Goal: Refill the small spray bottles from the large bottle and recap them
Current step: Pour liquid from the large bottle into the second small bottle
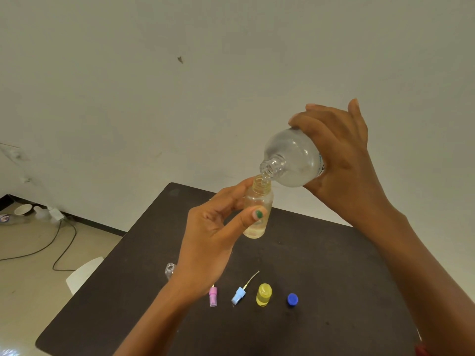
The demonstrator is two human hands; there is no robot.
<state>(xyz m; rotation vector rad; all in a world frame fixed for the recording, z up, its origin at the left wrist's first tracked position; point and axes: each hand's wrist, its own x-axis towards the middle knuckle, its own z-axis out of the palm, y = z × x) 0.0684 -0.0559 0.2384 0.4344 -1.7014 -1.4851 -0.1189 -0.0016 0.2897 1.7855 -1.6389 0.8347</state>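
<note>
Two hands work above the desk [334, 265]: our left hand [213, 227] pinches a small spray bottle [257, 211] upright, our right hand [341, 160] grips the large bottle [290, 158] tilted, mouths meeting to pour.

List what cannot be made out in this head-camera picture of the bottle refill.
- Clear empty small bottle on the dark table: body hidden by the left hand.
- Large clear plastic bottle: base and label covered by the right hand.
- Yellow-tinted small bottle: fill level unclear.

Blue cap [292, 299], yellow cap [264, 294], pink sprayer [213, 297], dark table [321, 265].
</note>
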